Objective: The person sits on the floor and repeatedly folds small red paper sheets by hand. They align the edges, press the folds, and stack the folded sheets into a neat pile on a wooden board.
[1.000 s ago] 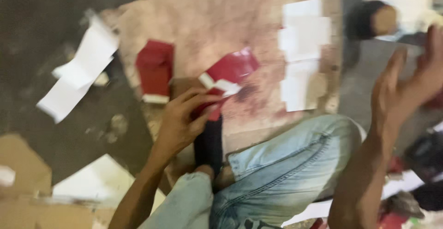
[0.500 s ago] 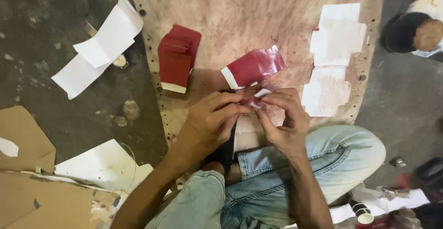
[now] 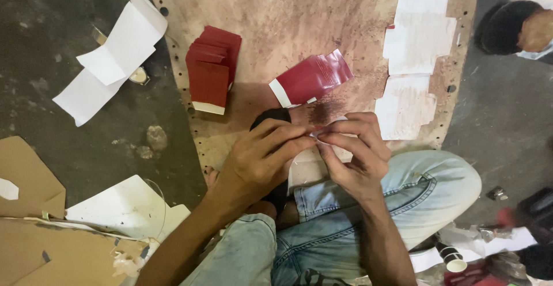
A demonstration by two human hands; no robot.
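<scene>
My left hand (image 3: pixel 262 159) and my right hand (image 3: pixel 351 153) meet over my crossed legs in blue jeans, fingertips pinched together on a small white paper piece (image 3: pixel 314 162) that they mostly hide. Just beyond the fingers, a glossy red folded sheet (image 3: pixel 311 78) with a white edge lies on the stained brown board (image 3: pixel 299 15). A stack of red folded pieces (image 3: pixel 212 70) rests to its left on the board. A dark object (image 3: pixel 271 116) peeks out behind my left hand.
White cut paper sheets (image 3: pixel 415 61) lie on the board's right side. Folded white papers (image 3: pixel 112 58) sit on the dark floor at left. Cardboard (image 3: pixel 29 217) and more white sheets are at lower left. Another person's head (image 3: pixel 515 27) shows at upper right. A paper cup (image 3: pixel 452 260) stands lower right.
My right hand, raised out to the side a second ago, came down to join my left hand. Both hands now pinch the paper piece, and the view has steadied over the board.
</scene>
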